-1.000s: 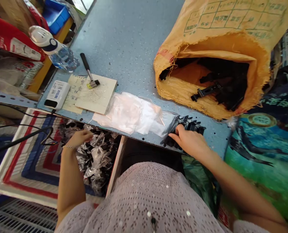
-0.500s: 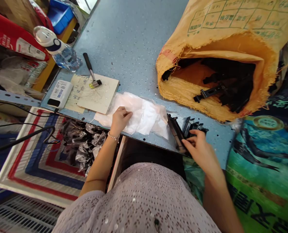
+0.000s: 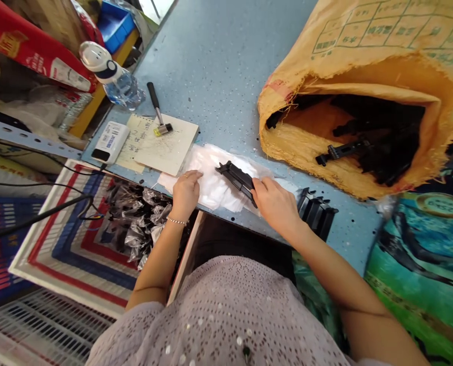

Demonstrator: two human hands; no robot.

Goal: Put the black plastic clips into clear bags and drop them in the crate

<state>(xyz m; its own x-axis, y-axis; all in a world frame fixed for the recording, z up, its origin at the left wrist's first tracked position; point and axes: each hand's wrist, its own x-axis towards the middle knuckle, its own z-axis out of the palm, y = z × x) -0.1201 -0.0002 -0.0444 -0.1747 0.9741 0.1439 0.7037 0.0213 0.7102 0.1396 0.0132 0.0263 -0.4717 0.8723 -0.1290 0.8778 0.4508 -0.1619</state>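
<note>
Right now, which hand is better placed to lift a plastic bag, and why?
Probably the left hand: its fingers are at the plastic bags, while the right hand is occupied holding a black part.

Person in a mauve openwork top

The person is wearing a mauve top [image 3: 226, 310] patterned with small holes and dotted with pale, shiny spots. Its sleeves [image 3: 144, 317] are leaving the forearms bare. A small dark ornament [image 3: 246, 351] is showing in front. A beaded bracelet [image 3: 177, 220] is circling the left hand's [image 3: 186, 193] wrist.

Beyond the grip stretches a speckled blue tabletop [image 3: 211, 66]; left of the grip run a perforated metal rail [image 3: 31, 140] and yellow ledge [image 3: 126, 48].
</note>
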